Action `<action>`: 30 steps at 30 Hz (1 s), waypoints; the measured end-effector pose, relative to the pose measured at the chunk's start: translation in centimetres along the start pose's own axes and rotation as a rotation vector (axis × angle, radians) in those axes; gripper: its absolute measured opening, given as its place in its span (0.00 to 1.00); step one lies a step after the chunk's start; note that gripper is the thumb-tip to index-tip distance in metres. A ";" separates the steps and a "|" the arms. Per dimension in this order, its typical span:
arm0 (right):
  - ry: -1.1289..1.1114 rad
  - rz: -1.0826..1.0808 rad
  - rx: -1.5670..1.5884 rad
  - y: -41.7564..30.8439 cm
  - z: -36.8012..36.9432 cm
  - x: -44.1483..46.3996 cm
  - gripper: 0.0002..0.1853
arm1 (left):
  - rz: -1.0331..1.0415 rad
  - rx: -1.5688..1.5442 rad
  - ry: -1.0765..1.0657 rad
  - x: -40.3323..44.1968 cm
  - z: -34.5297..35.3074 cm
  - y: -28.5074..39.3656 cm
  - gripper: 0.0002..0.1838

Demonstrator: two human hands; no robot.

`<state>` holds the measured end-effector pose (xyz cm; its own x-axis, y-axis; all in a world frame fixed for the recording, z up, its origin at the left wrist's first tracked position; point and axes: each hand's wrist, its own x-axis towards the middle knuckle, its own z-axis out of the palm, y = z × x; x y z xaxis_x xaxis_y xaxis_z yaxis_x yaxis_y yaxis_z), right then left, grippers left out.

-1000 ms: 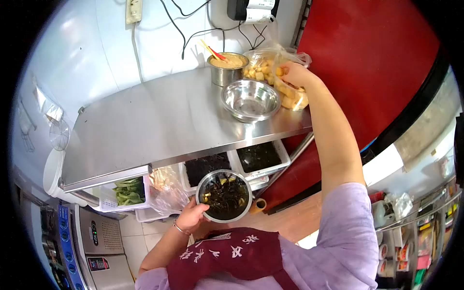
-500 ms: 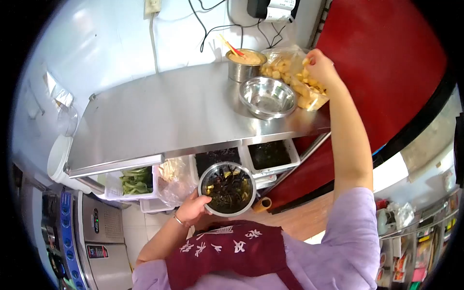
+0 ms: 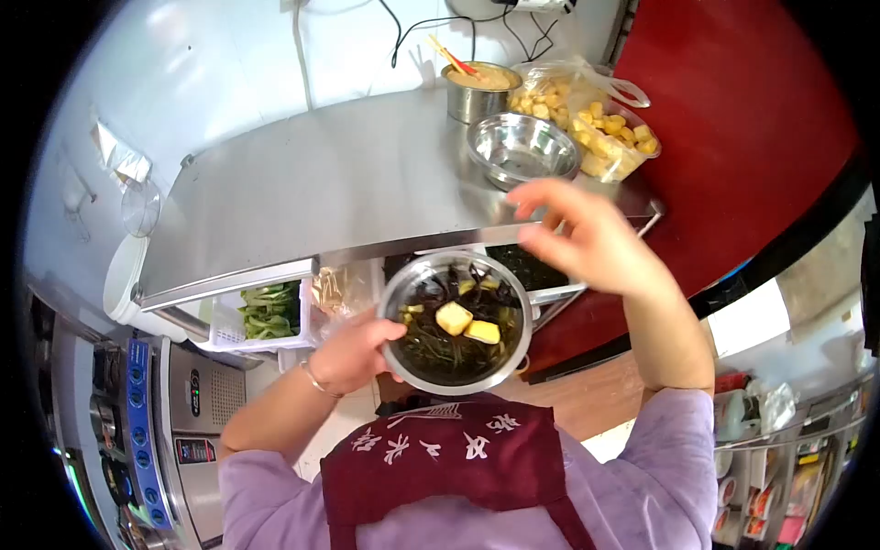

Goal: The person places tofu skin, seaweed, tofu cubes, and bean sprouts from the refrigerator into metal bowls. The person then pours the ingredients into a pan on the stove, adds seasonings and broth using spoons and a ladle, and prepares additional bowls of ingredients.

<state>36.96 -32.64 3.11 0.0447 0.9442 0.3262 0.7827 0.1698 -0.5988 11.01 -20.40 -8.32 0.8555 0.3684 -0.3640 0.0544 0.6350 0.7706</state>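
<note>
My left hand [image 3: 353, 350] grips the left rim of a steel bowl [image 3: 525, 328], thumb over the edge, in front of the apron. Dark strands and greens in liquid fill the bowl, along with small yellow bits. On top lie two yellow fried tofu cubes, one nearer the middle [image 3: 453, 318] and one to its right [image 3: 482, 333]. To the upper right of the bowl, my right hand [image 3: 582, 234] hovers with fingers curved and apart, holding nothing visible. Beyond it, a clear tub [image 3: 612, 171] of similar yellow cubes stands on the counter.
A second steel bowl [image 3: 522, 154] and a pot [image 3: 469, 105] of beige sauce stand on the steel counter [image 3: 312, 183]. A plastic bag [image 3: 547, 87] of yellow cubes sits behind them. Below the counter edge are a white basket [image 3: 225, 325] of leafy greens and a dark-filled tray.
My right hand has come back from the tub toward the held bowl, and its fingers have parted. Two yellow cubes now lie in the bowl, which appears larger and closer to me.
</note>
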 end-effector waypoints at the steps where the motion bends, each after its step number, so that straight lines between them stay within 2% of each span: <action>1: 0.099 0.016 0.002 0.8 -1.0 0.3 0.16 | 0.029 0.020 -0.040 0.1 -1.2 0.5 0.22; 3: 0.168 0.014 -0.327 4.0 -2.7 1.4 0.14 | 0.204 0.090 -0.031 -1.0 0.5 5.1 0.20; 5: 0.171 -0.027 -0.369 5.8 -2.2 1.9 0.11 | 0.203 0.151 0.134 -1.1 -0.1 7.9 0.16; 7: 0.112 -0.113 -0.567 7.1 -2.1 2.5 0.10 | 0.304 0.280 0.293 0.3 -0.4 9.8 0.12; 8: 0.114 -0.121 -0.563 7.1 -2.3 2.9 0.10 | 0.304 0.289 0.256 0.8 -0.6 10.8 0.10; 9: 0.058 -0.112 -0.576 7.0 -2.6 3.1 0.10 | 0.282 0.335 0.340 1.5 -0.8 11.5 0.10; 12: -0.049 -0.106 -0.588 7.1 -3.4 3.9 0.10 | 0.279 0.349 0.338 4.4 -3.8 12.9 0.10; 15: -0.149 -0.092 -0.630 6.3 -4.1 4.4 0.10 | 0.306 0.322 0.283 6.1 -5.0 14.1 0.11; 17: -0.196 -0.078 -0.672 5.3 -4.5 4.6 0.10 | 0.302 0.309 0.401 6.9 -4.8 14.6 0.12; 20: -0.227 -0.052 -0.762 4.7 -4.7 4.8 0.09 | 0.356 0.277 0.410 8.0 -4.2 14.8 0.13; 23: -0.133 -0.122 -0.780 4.7 -4.9 4.8 0.10 | 0.387 0.252 0.430 7.8 -3.1 14.6 0.13; 26: -0.037 -0.163 -0.889 4.9 -4.8 4.8 0.08 | 0.391 0.389 0.534 7.2 -3.0 14.0 0.15; 28: 0.198 -0.330 -0.819 4.3 -5.1 4.3 0.06 | 0.734 0.531 0.684 5.9 -2.2 13.1 0.15; 29: 0.198 -0.329 -0.818 3.9 -5.3 3.8 0.06 | 0.731 0.519 0.602 4.6 -1.1 12.5 0.16; 30: 0.322 -0.387 -0.763 3.4 -5.3 3.1 0.06 | 0.724 0.506 0.522 3.1 0.2 11.6 0.16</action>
<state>43.02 -30.60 6.01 -0.2250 0.7162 0.6606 0.9720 0.1173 0.2038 14.42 -12.00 -0.37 0.4458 0.8754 0.1867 -0.0712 -0.1733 0.9823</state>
